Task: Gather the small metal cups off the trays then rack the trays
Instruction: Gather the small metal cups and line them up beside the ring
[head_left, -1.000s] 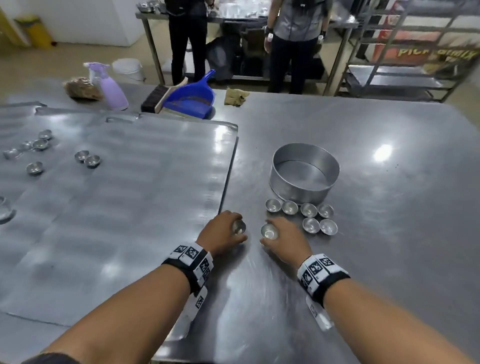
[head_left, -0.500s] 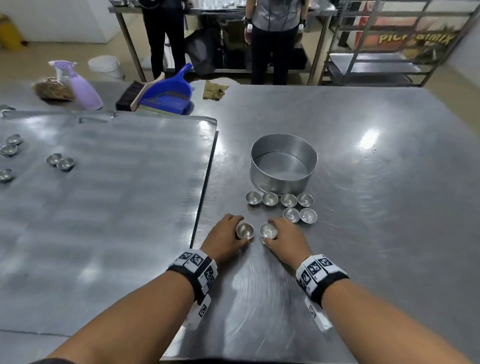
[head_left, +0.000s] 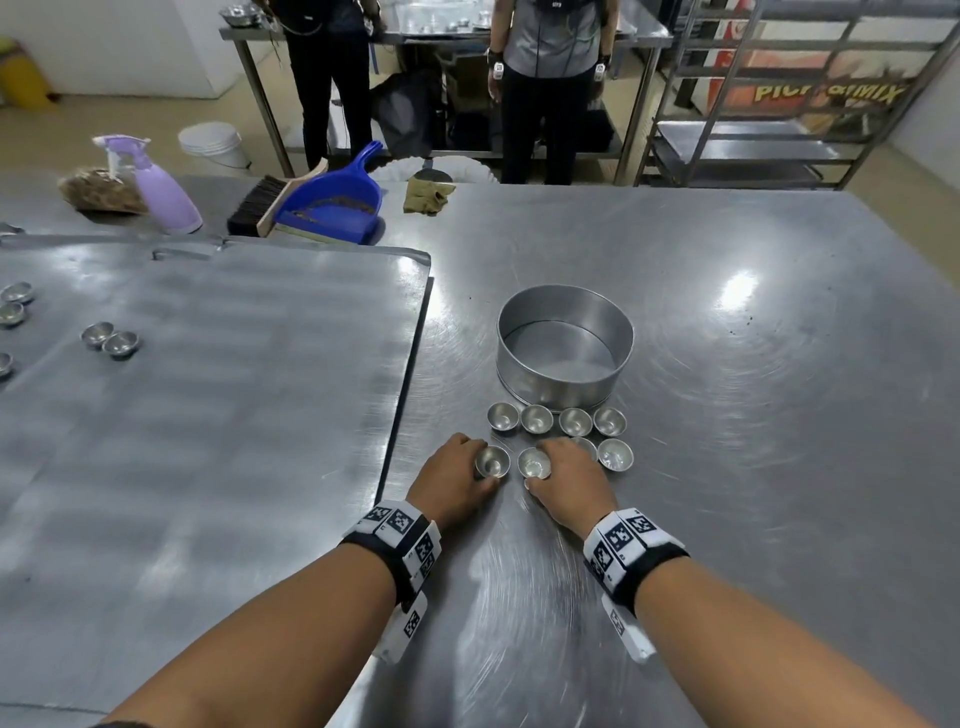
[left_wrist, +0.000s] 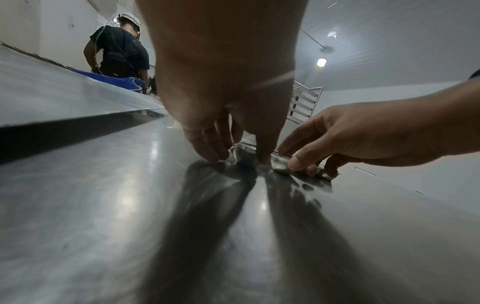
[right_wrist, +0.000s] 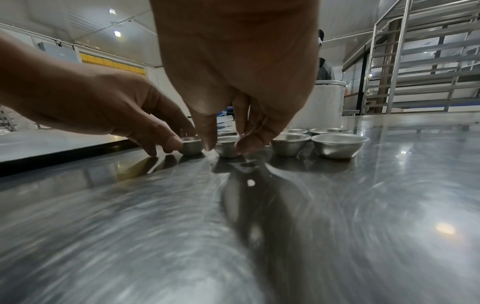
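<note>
On the steel table, my left hand (head_left: 480, 466) pinches a small metal cup (head_left: 493, 461) between thumb and fingers. Right beside it, my right hand (head_left: 540, 466) pinches a second cup (head_left: 533, 462). Both cups stand on the table, at the left end of two rows of several cups (head_left: 575, 421) in front of a round tin (head_left: 565, 348). In the right wrist view, my right fingers (right_wrist: 207, 142) grip that cup (right_wrist: 227, 148), and the left hand's cup (right_wrist: 191, 146) is next to it. The big flat tray (head_left: 234, 415) to the left carries several more cups (head_left: 120, 344).
A blue dustpan (head_left: 332, 202), a brush (head_left: 257, 205), a lilac spray bottle (head_left: 166, 195) and a cloth (head_left: 428, 195) lie along the table's far edge. Two people (head_left: 548, 78) stand at a far table. A metal rack (head_left: 779, 130) is at the back right.
My left hand has carried its cup rightward from the tray edge to beside the right hand's cup. Both cups now sit closer to the rows by the tin.
</note>
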